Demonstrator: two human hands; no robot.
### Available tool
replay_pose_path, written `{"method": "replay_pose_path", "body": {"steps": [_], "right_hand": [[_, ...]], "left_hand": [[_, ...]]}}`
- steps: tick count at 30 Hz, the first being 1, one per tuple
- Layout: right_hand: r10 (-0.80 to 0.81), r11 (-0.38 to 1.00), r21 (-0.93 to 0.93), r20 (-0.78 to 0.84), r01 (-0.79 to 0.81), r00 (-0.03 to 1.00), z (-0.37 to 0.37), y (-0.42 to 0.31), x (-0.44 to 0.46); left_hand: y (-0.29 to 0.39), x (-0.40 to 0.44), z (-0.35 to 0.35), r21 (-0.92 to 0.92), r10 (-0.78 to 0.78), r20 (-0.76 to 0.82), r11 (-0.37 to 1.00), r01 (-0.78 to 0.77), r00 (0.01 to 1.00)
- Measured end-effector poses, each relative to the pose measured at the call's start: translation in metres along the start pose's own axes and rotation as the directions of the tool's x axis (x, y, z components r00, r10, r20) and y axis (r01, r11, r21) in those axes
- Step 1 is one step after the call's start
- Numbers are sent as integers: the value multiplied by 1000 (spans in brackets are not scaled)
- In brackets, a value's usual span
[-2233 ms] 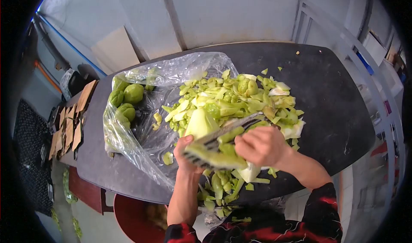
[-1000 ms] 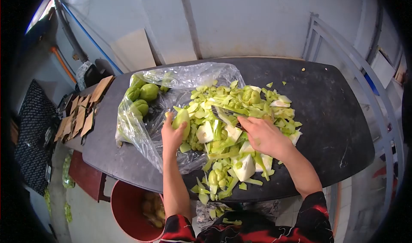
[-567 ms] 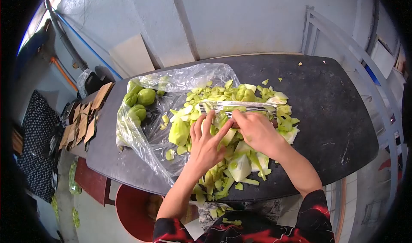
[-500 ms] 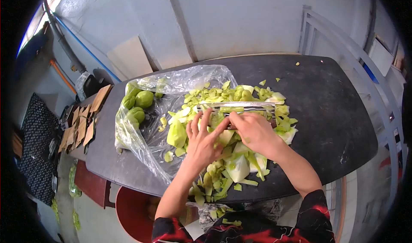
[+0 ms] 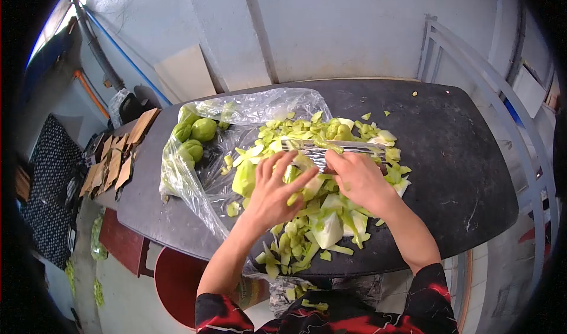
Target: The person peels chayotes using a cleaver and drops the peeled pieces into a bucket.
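My right hand (image 5: 363, 177) is closed on the handle of a wide metal blade (image 5: 348, 147), which lies over the heap of green peelings (image 5: 289, 130). Bits of peel rest on the blade. My left hand (image 5: 274, 186) is spread at the blade's left part, fingers apart, with peel beside its fingertips. Just left of it sits a pale peeled chayote (image 5: 243, 179). White cut pieces (image 5: 326, 231) lie below my right hand. Whole green chayotes (image 5: 204, 130) are inside a clear plastic bag (image 5: 260, 105) at the left.
Everything lies on a dark table (image 5: 449, 174). A red bucket (image 5: 177, 287) stands on the floor below its front left edge. Cardboard pieces (image 5: 115, 160) are at the left end, a grey metal railing (image 5: 502, 86) at the right, and a wall behind.
The pale chayote has left my left hand and lies beside the heap. My left hand has moved right to the blade, then slightly back left with fingers spread. The blade now lies level across the heap.
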State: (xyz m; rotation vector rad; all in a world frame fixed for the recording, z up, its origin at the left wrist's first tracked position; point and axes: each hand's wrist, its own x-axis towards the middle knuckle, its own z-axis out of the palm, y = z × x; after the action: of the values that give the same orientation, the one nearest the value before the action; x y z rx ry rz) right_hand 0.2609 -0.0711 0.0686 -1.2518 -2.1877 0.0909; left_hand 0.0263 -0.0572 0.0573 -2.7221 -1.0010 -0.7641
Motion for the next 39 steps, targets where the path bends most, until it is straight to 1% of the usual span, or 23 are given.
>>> {"method": "replay_pose_path", "body": {"steps": [2, 4, 7, 9, 11, 12, 13, 15, 17, 19, 20, 21, 23, 25, 26, 27, 30, 31, 33, 34, 35, 37, 39], "right_hand": [[9, 1000, 20, -7, -8, 1000, -2, -1, 0], [-24, 999, 24, 12, 24, 1000, -4, -2, -1], [-22, 1000, 12, 11, 21, 1000, -11, -6, -2], [-11, 1000, 15, 8, 11, 1000, -8, -2, -1], [1, 1000, 24, 14, -1, 1000, -6, 2, -2], [6, 1000, -13, 28, -5, 1000, -6, 4, -3], [10, 999, -51, 39, -8, 999, -7, 6, -3], [14, 999, -36, 23, -13, 1000, -8, 7, -3], [22, 1000, -12, 17, -22, 1000, -8, 5, -4], [-2, 1000, -1, 2, 2, 1000, -8, 1, -2], [-7, 1000, 3, 11, 7, 1000, -8, -1, -1], [-37, 999, 2, 27, 37, 999, -8, -3, 0], [-71, 997, -1, 47, 71, 996, -10, -6, 1], [-79, 997, 16, 39, 78, 996, -13, -8, 0], [-79, 997, 15, 43, 78, 996, -15, -9, -1], [-93, 996, 2, 29, 93, 995, -17, -9, -2], [-100, 995, -12, 0, 100, 995, -21, -7, -2], [-85, 996, 1, -3, 85, 996, -21, -7, -3], [-91, 996, -1, -15, 91, 996, -20, -7, -1], [-101, 995, -6, -33, 101, 994, -20, -7, 0], [-90, 996, 0, -21, 90, 996, -19, -6, 1], [-142, 990, 10, -22, 142, 990, -15, -3, 1], [-135, 991, 16, -2, 135, 991, -18, -5, 3]], "left_hand": [[3, 1, 2, 10, 30, 2, 999, -30, 1000], [-9, 3, 11, 62, 61, -96, 997, -55, 994], [-24, 4, 10, -2, 106, -76, 994, -106, 991], [-34, 3, 14, 4, 114, -78, 993, -114, 990], [-50, -1, 17, 95, 112, -58, 990, -106, 992], [-58, -5, 18, 85, 39, -64, 996, -33, 997], [-70, -7, 22, 119, 20, -107, 993, -8, 994], [-77, -12, 17, 210, -80, -82, 973, 96, 993], [-68, -10, 11, 160, -110, -70, 980, 119, 992], [-50, -2, 8, -25, -91, -93, 996, 89, 991], [-43, 2, 6, -44, -48, -58, 998, 46, 997], [-36, 7, 5, -15, -20, -18, 1000, 20, 1000], [-30, 17, 5, -16, 8, 52, 1000, -7, 999], [-43, 21, 11, 69, -49, 95, 997, 42, 994], [-58, 20, 15, 172, -137, 133, 979, 113, 982], [-68, 22, 15, 269, -232, 115, 943, 195, 966], [-76, 19, 6, 204, -288, 45, 940, 274, 956], [-70, 21, 3, 202, -284, 50, 942, 269, 957], [-49, 22, -2, 68, -122, 44, 990, 119, 991], [-33, 25, -8, 87, -61, 115, 995, 52, 991], [-25, 28, -9, 58, -16, 183, 998, 6, 983], [-21, 31, 6, 167, -5, 224, 985, -34, 975], [-29, 38, 10, 182, -66, 204, 983, 29, 977]]}}
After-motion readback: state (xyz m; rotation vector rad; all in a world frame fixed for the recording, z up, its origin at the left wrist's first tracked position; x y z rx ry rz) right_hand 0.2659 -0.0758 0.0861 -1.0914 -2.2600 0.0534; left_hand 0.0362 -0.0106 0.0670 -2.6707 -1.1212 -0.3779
